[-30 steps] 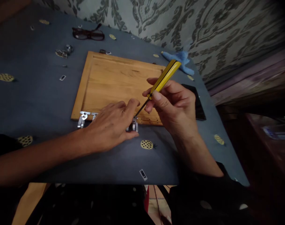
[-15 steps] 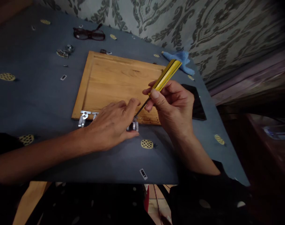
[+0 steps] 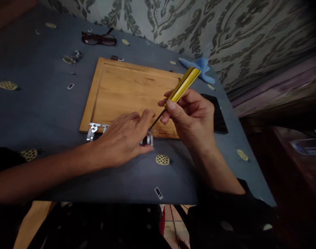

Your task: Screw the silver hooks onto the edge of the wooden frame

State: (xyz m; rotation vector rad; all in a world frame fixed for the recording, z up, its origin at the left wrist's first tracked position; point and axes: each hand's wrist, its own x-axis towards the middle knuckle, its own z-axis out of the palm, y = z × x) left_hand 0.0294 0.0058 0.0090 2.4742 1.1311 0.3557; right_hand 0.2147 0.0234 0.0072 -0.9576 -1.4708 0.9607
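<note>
A framed wooden panel (image 3: 126, 90) lies flat on the table, with metal hinges along its near edge. My right hand (image 3: 192, 117) grips the yellow handle of a screwdriver (image 3: 185, 84), which slants down to the left. Its tip meets the hinge (image 3: 149, 139) near the middle of that edge. Around this hinge my left hand (image 3: 124, 138) is closed, thumb on the near side and fingers over the panel; the fingertips are partly hidden. Further left, another hinge (image 3: 92, 130) sits on the panel's corner, and one more is partly covered by my left hand.
Eyeglasses (image 3: 98, 38) and a small pile of metal hardware (image 3: 73, 58) lie at the back left. A single screw (image 3: 73, 73) is near the pile. Behind the panel rests a blue cloth (image 3: 200, 67); a dark flat device (image 3: 218, 114) lies right. A patterned wall borders the table (image 3: 43, 114).
Both hands and the screwdriver hold nearly the same pose. The view has shifted very slightly; otherwise no clear movement shows.
</note>
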